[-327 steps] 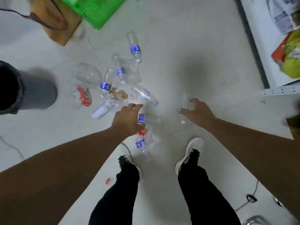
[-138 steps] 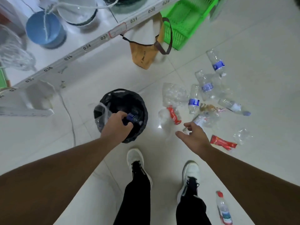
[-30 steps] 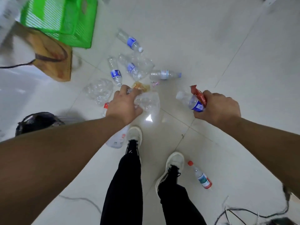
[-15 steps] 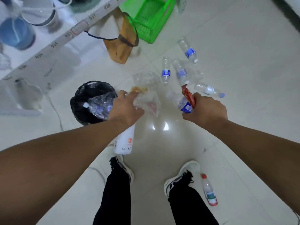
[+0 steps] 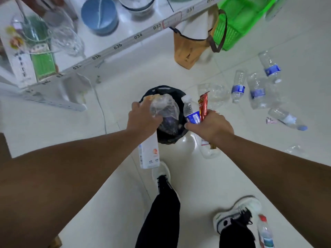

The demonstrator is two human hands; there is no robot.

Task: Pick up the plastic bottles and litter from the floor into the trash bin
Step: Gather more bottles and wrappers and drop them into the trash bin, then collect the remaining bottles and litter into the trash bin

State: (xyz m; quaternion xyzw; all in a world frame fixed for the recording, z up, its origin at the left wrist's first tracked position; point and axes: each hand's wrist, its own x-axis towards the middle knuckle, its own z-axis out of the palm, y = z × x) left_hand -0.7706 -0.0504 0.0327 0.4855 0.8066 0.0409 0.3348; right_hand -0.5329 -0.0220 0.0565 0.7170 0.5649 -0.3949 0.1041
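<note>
The black-lined trash bin (image 5: pixel 162 90) stands on the floor straight ahead. Right over its mouth, my left hand (image 5: pixel 143 119) grips a crumpled clear plastic wrapper (image 5: pixel 164 107) and a white bottle (image 5: pixel 149 153) that hangs below the fist. At the bin's right rim my right hand (image 5: pixel 210 127) holds a blue-labelled clear bottle (image 5: pixel 190 111) and a red snack wrapper (image 5: pixel 203 104). Several more clear bottles (image 5: pixel 238 88) lie on the floor to the right, and a red-capped bottle (image 5: pixel 265 233) lies beside my right shoe.
A white shelf (image 5: pixel 100 56) with numbered tags runs across the upper left, holding a blue bowl (image 5: pixel 99 13) and boxes. A brown bag (image 5: pixel 191 49) and a green basket (image 5: pixel 238 22) sit behind the bin. A thin cable (image 5: pixel 102 111) trails on the floor left of the bin.
Both hands have carried their litter from the bottle pile to the bin; the left hand is now over its opening and the right at its rim. The camera has turned toward the shelf.
</note>
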